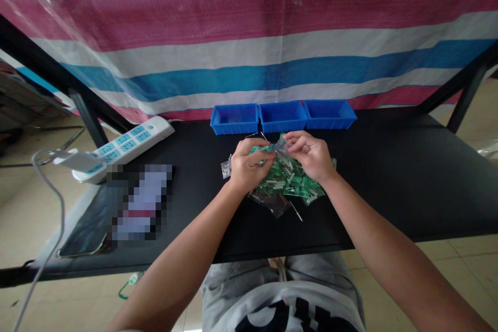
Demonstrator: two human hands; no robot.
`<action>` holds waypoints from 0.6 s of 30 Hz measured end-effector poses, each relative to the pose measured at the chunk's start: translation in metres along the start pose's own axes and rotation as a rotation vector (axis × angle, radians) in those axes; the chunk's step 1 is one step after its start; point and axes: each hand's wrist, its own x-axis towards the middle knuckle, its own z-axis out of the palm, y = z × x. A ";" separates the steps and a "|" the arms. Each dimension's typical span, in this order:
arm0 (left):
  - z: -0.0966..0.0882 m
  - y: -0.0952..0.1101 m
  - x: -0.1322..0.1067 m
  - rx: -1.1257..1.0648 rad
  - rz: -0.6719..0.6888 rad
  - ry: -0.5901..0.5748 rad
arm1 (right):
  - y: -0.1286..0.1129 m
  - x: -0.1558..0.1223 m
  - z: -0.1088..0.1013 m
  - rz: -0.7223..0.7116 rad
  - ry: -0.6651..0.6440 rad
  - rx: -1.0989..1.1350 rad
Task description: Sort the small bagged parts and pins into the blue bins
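Note:
My left hand and my right hand meet above a heap of small green packets on the black table. Both hands pinch one small clear bag with green parts inside, held between the fingertips just over the heap. A few clear bags lie at the heap's near edge, and another small bag sits left of my left hand. A thin metal pin lies beside the heap.
Three blue bins stand in a row at the back of the table. A white power strip with a plugged adapter lies at the left, with a blurred flat object in front of it. A striped tarp hangs behind.

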 end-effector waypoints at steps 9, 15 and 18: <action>-0.001 0.002 0.002 -0.172 0.073 -0.066 | 0.002 -0.001 0.000 0.051 -0.017 -0.006; 0.004 0.000 -0.004 -0.222 -0.193 -0.031 | 0.000 -0.001 0.003 0.175 -0.026 -0.030; 0.006 -0.005 -0.005 -0.248 -0.302 -0.003 | -0.002 0.000 0.005 0.218 -0.027 0.014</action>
